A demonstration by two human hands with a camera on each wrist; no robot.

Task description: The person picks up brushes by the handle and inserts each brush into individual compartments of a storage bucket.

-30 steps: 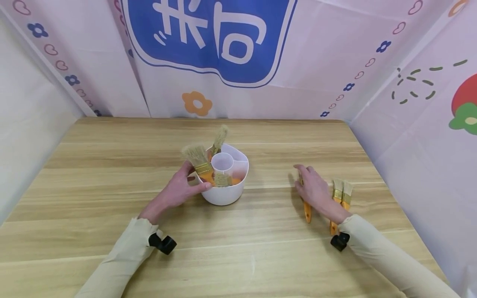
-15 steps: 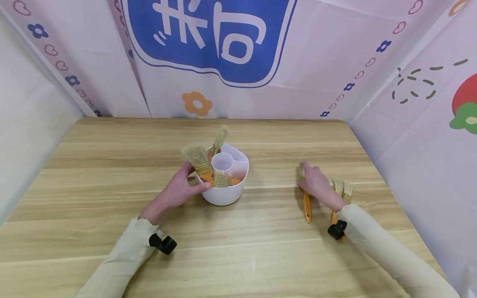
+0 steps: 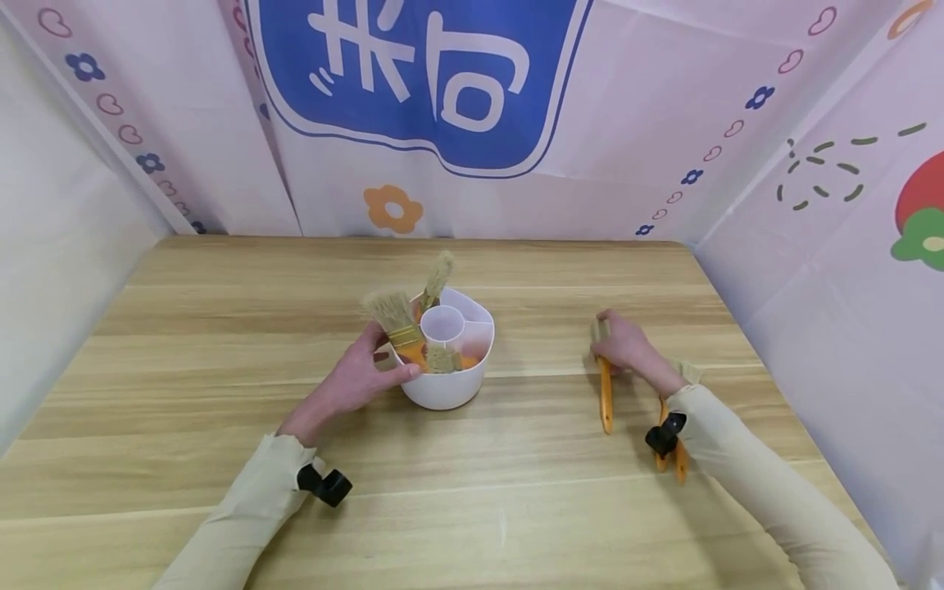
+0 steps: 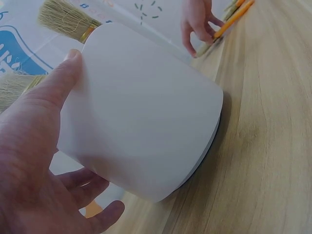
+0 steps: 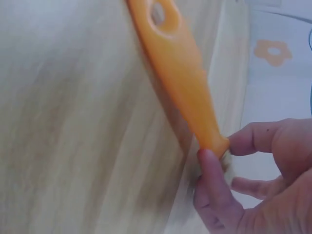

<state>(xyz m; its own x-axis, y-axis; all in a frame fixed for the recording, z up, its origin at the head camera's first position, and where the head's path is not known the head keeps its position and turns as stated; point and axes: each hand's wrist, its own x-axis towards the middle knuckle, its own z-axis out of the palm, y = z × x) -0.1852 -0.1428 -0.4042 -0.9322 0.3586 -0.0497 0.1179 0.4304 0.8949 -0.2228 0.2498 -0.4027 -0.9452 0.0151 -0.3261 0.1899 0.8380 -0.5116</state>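
Note:
A white round caddy [image 3: 442, 392] with inner compartments stands on the table, several paintbrushes with orange handles in it. My left hand [image 3: 357, 373] grips its left side; in the left wrist view the thumb lies along the caddy wall [image 4: 146, 107] near the rim, other fingers at the side. To the right, my right hand [image 3: 627, 340] pinches a paintbrush [image 3: 606, 395] near its ferrule, handle toward me. The right wrist view has the orange handle [image 5: 187, 83] close up, thumb and fingers at its narrow end; the bristles are mostly hidden by the hand.
Two more paintbrushes [image 3: 682, 465] lie under the right wrist, partly hidden by the sleeve and wrist camera [image 3: 664, 436]. The wooden table [image 3: 501, 508] ends at a printed cloth backdrop [image 3: 590, 188], with cloth walls left and right.
The right hand has shifted slightly away from me and its fingers have closed on the paintbrush, whose handle end has moved a little the same way. The left hand and caddy have stayed put.

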